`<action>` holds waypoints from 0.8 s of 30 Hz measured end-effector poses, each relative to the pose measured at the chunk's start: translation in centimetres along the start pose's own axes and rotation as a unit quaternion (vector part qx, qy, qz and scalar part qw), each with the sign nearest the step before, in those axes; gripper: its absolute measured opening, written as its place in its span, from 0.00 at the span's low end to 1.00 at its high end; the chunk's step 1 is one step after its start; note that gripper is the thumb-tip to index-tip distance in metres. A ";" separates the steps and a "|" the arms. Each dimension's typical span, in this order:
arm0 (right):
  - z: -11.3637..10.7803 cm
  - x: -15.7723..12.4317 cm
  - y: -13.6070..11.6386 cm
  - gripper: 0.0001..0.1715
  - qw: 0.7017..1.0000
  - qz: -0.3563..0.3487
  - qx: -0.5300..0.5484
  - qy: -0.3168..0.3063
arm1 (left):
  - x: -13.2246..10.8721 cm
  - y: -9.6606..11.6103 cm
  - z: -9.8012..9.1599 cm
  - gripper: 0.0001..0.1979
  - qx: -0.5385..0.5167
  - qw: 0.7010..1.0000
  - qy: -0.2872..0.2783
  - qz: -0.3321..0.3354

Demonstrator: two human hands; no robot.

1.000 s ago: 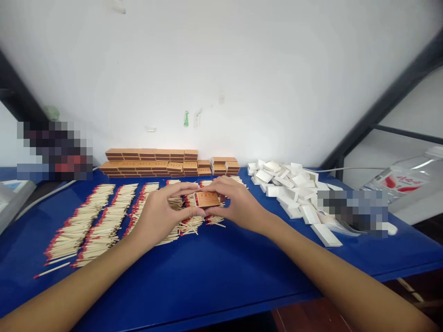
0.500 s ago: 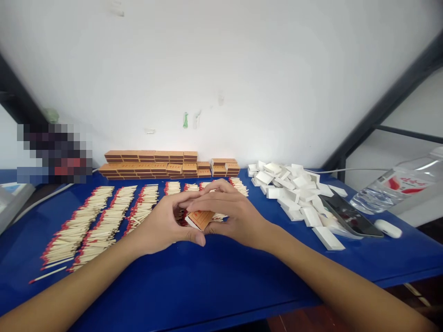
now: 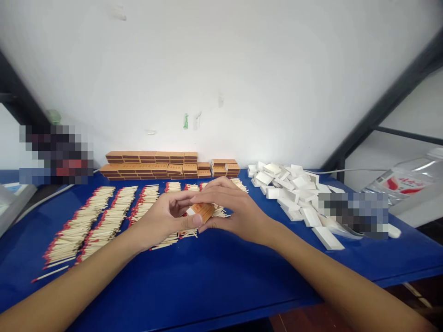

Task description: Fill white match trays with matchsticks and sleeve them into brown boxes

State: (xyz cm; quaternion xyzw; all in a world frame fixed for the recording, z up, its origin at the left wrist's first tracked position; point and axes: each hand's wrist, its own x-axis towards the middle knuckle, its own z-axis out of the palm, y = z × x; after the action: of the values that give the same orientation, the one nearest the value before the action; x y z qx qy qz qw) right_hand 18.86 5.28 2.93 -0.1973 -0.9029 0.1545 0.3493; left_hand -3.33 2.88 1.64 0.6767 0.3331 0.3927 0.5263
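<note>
Between both hands, above the blue table, is an orange matchbox (image 3: 205,213) with a white end showing on its left side. My left hand (image 3: 169,213) grips it from the left, its thumb pressed on the front of the box. My right hand (image 3: 237,210) closes around it from the right, fingers arched over the top and thumb below. Part of the box is hidden by the fingers. Behind and to the left of the hands lie rows of red-tipped matches (image 3: 98,228), partly covered by the hands and left forearm.
Stacked orange matchboxes (image 3: 148,168) line the wall. White inner trays (image 3: 294,189) are heaped at the right, a water bottle (image 3: 401,182) beyond them. A white cable (image 3: 44,198) runs along the left. The blue table's (image 3: 221,286) front edge is near me.
My left thumb has moved up from below the matchbox onto its front. The matchbox has tilted slightly, and less of its white side shows. Both hands stay nearly in place.
</note>
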 end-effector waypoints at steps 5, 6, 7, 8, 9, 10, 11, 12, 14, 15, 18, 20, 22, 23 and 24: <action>-1.5 0.3 3.2 0.24 0.998 0.024 -0.061 0.017 | -0.1 -0.6 0.0 0.19 0.187 0.967 0.161 0.066; -2.0 0.3 4.3 0.22 0.995 0.038 -0.085 0.036 | -0.2 -0.6 -0.1 0.17 0.248 0.945 0.192 0.093; -2.5 0.4 5.5 0.21 0.992 0.051 -0.103 0.050 | -0.3 -0.5 -0.1 0.15 0.302 0.921 0.214 0.121; -3.0 0.6 6.8 0.21 0.989 0.072 -0.117 0.056 | -0.3 -0.4 -0.3 0.13 0.347 0.898 0.225 0.150; -3.4 0.8 8.1 0.20 0.985 0.094 -0.131 0.061 | -0.4 -0.4 -0.4 0.12 0.381 0.878 0.226 0.179; -3.8 1.0 9.2 0.20 0.982 0.106 -0.143 0.056 | -0.4 -0.4 -0.5 0.10 0.405 0.863 0.221 0.205; -4.1 1.3 10.3 0.20 0.980 0.112 -0.155 0.058 | -0.4 -0.5 -0.6 0.09 0.420 0.853 0.211 0.226; -4.2 1.6 11.3 0.20 0.978 0.110 -0.167 0.053 | -0.4 -0.7 -0.7 0.09 0.432 0.845 0.200 0.244; -4.3 2.5 12.9 0.20 0.974 0.103 -0.201 0.021 | -0.3 -1.0 -0.7 0.09 0.447 0.836 0.176 0.264; -4.1 2.9 13.6 0.20 0.970 0.102 -0.219 0.001 | -0.3 -1.2 -0.7 0.09 0.451 0.834 0.167 0.269; -3.5 4.1 15.0 0.21 0.960 0.103 -0.256 -0.039 | -0.2 -1.4 -0.6 0.09 0.458 0.830 0.157 0.276; -3.1 4.6 15.6 0.20 0.956 0.105 -0.272 -0.045 | -0.2 -1.4 -0.6 0.09 0.463 0.826 0.158 0.281; -2.8 4.7 15.9 0.21 0.950 0.108 -0.289 -0.042 | -0.2 -1.3 -0.6 0.08 0.466 0.822 0.160 0.285; -2.6 4.7 15.9 0.21 0.948 0.110 -0.297 -0.038 | -0.2 -1.2 -0.6 0.08 0.467 0.821 0.161 0.285; -2.6 4.7 15.8 0.22 0.945 0.112 -0.304 -0.035 | -0.2 -1.2 -0.6 0.07 0.469 0.820 0.162 0.285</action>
State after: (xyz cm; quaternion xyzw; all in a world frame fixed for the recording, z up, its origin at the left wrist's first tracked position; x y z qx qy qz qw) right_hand 21.39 21.65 0.81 -0.3882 -0.8907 -0.0825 0.2219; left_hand -3.99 3.22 0.49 0.8332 0.3500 0.4249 -0.0517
